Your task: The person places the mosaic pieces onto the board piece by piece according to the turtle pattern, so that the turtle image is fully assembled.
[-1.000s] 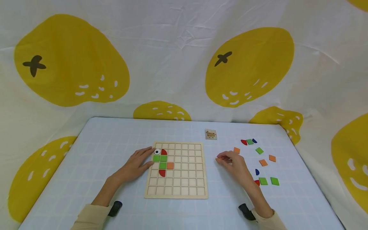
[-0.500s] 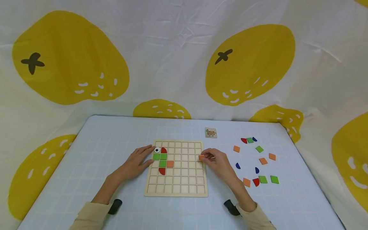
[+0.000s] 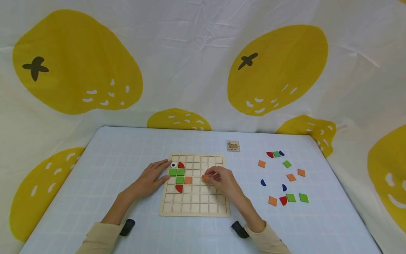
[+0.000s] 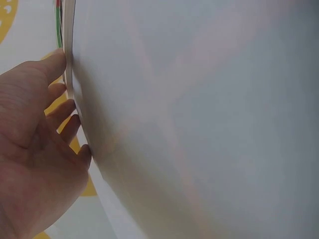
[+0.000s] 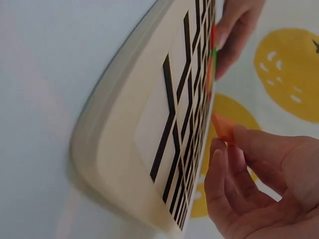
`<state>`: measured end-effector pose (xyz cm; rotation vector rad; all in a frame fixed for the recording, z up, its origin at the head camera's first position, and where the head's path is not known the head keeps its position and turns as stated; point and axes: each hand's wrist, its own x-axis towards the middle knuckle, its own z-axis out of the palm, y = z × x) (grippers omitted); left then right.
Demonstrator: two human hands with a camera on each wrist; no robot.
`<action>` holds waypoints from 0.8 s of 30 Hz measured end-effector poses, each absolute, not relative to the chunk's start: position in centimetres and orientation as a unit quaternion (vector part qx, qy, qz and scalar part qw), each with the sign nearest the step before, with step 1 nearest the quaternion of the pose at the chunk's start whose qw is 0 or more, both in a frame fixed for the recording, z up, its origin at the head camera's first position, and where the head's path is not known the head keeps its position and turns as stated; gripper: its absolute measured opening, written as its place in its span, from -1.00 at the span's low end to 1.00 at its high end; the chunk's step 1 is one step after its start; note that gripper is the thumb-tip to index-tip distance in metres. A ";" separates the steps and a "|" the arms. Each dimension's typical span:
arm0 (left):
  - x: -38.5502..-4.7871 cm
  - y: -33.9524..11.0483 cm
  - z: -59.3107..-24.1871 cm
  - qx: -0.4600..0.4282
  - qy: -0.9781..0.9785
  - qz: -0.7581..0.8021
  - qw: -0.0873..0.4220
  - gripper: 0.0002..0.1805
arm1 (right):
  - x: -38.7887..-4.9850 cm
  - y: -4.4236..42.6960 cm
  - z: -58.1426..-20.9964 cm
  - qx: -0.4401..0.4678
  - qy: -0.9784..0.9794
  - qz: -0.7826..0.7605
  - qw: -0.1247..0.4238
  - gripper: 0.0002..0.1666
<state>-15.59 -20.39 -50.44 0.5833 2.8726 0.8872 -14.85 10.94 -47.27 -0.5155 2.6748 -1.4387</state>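
Note:
A wooden grid board (image 3: 196, 204) lies on the table, with a white-and-black eye piece (image 3: 173, 164), green squares (image 3: 180, 180), red quarter pieces (image 3: 179, 188) and an orange square (image 3: 188, 180) in its left columns. My left hand (image 3: 147, 181) rests at the board's left edge, fingers relaxed; the left wrist view shows its fingertips (image 4: 75, 107) along that edge. Over the right half of the board, my right hand (image 3: 223, 181) pinches another orange square (image 3: 205, 178). In the right wrist view this orange square (image 5: 224, 127) is between thumb and fingers, above the grid.
Loose orange (image 3: 272, 201), green (image 3: 303, 198), red (image 3: 283, 200) and dark blue (image 3: 263, 182) pieces are scattered on the table to the right. A small picture card (image 3: 233, 146) lies behind the board's right corner. Behind the table hangs a cloth with yellow fruit shapes (image 3: 276, 70).
My right hand has moved left from the loose pieces to over the board, carrying the orange square. My left hand has stayed at the board's left edge.

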 end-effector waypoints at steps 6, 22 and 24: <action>-15.6 -20.4 -50.4 0.195 0.935 0.293 0.036 -0.33 | -14.7 9.3 -47.4 -0.201 0.855 -0.477 0.041 -0.88; -15.6 -20.4 -50.2 0.193 0.936 0.293 0.038 -0.33 | -13.9 6.3 -48.1 -0.217 0.843 -0.483 0.098 -0.89; -15.5 -20.4 -50.2 0.195 0.935 0.294 0.035 -0.33 | -13.9 6.1 -48.2 -0.219 0.842 -0.482 0.102 -0.89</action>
